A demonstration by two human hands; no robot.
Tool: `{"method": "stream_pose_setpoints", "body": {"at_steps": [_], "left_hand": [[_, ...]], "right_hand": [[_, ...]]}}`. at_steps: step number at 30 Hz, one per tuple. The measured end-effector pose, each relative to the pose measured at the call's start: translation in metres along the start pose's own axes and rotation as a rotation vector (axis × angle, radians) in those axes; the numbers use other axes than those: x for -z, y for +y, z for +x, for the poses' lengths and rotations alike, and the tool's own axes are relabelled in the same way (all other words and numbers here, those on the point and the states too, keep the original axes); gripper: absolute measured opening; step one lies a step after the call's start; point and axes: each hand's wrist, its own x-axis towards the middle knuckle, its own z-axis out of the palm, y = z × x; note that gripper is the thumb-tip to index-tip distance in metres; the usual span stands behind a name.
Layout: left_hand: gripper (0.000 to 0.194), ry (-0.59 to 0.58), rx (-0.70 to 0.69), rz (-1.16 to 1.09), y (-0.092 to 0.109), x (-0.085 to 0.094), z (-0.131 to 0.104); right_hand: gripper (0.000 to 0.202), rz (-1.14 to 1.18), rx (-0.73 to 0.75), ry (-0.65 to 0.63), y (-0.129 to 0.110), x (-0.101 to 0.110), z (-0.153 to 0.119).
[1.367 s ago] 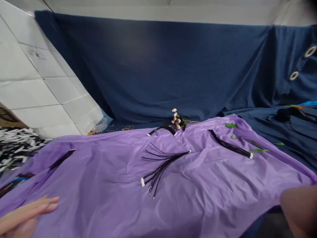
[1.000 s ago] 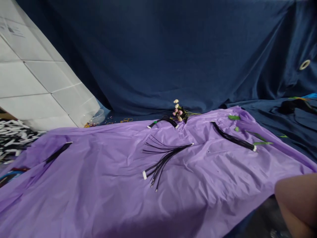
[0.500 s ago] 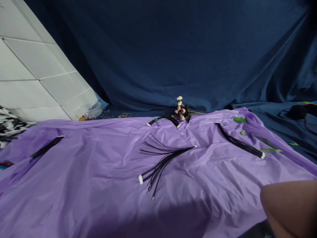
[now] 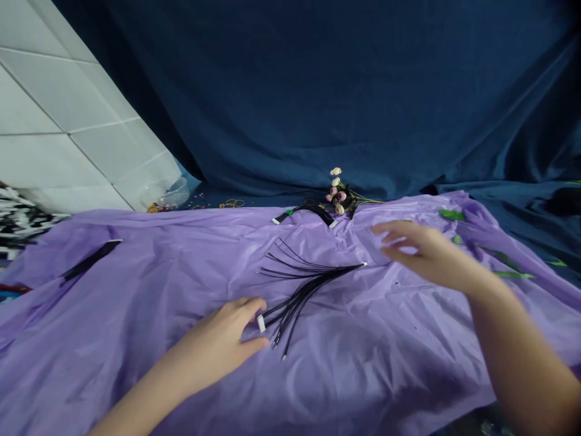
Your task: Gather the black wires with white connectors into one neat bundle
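Note:
A black wire harness lies fanned out in the middle of a purple sheet. It has a small white connector at its right end, a larger white connector at lower left, and several loose wire ends. My left hand is around the lower-left connector with thumb and fingers apart; whether it touches is hard to tell. My right hand hovers to the right of the harness's right end, fingers apart and nothing in them. It hides most of another black wire bundle at the right.
A short black cable with white ends lies at the back beside artificial flowers. Another black wire bundle rests at the left. Green leaves lie at the right, and a clear plastic bowl stands back left.
Both hands have come into view over the sheet: the left to the harness's lower-left connector, the right towards its right end. The harness lies as before; the view has shifted slightly.

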Motion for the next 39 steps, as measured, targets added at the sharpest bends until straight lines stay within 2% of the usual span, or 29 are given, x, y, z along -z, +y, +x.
{"method": "stream_pose_setpoints", "body": {"at_steps": [1,3,6,8,10,13,18,20,22,25,27,31,35,39], "left_hand": [[0.037,-0.015,-0.003,-0.020,-0.004,-0.004,0.004],[0.025,-0.039,-0.018,-0.060,-0.009,-0.009,0.010],[0.017,-0.070,-0.066,-0.133,-0.013,-0.006,0.021],[0.019,-0.077,-0.065,-0.240,-0.016,0.001,0.029],[0.022,-0.073,-0.006,-0.395,-0.019,0.009,0.039],[0.024,0.082,0.040,-0.608,-0.021,0.024,0.058],[0.027,0.425,-0.010,-0.920,-0.012,0.048,0.095],[0.028,0.472,-0.036,-1.095,-0.007,0.053,0.107],[0.029,0.485,-0.066,-1.248,-0.005,0.052,0.115],[0.029,0.505,-0.070,-1.382,-0.010,0.040,0.120],[0.028,0.504,-0.045,-1.449,-0.016,0.030,0.119],[0.026,0.488,-0.031,-1.598,-0.026,0.019,0.114],[0.024,0.463,-0.042,-1.718,-0.026,0.021,0.111],[0.023,0.448,0.022,-1.805,-0.024,0.021,0.112]], "right_hand": [[0.032,-0.041,-0.003,-0.163,0.008,-0.014,0.003],[0.034,-0.108,-0.046,-0.339,0.024,-0.040,0.005],[0.020,-0.104,-0.059,-0.361,0.039,-0.061,0.001],[0.014,-0.096,-0.065,-0.347,0.043,-0.064,0.001],[0.014,-0.080,-0.082,-0.310,0.045,-0.063,0.005],[0.015,0.063,-0.106,-0.118,0.045,-0.059,0.019],[0.028,0.685,-0.153,0.351,0.023,-0.051,0.061],[0.028,0.895,-0.167,0.567,0.008,-0.047,0.079],[0.025,1.045,-0.155,0.720,-0.004,-0.049,0.094],[0.022,1.243,-0.157,0.822,-0.013,-0.063,0.105],[0.024,1.392,-0.231,0.807,-0.013,-0.079,0.104],[0.031,1.568,-0.336,0.606,-0.011,-0.105,0.092],[0.032,1.578,-0.349,0.538,-0.016,-0.111,0.082],[0.032,1.534,-0.367,0.521,-0.020,-0.111,0.080]]}}
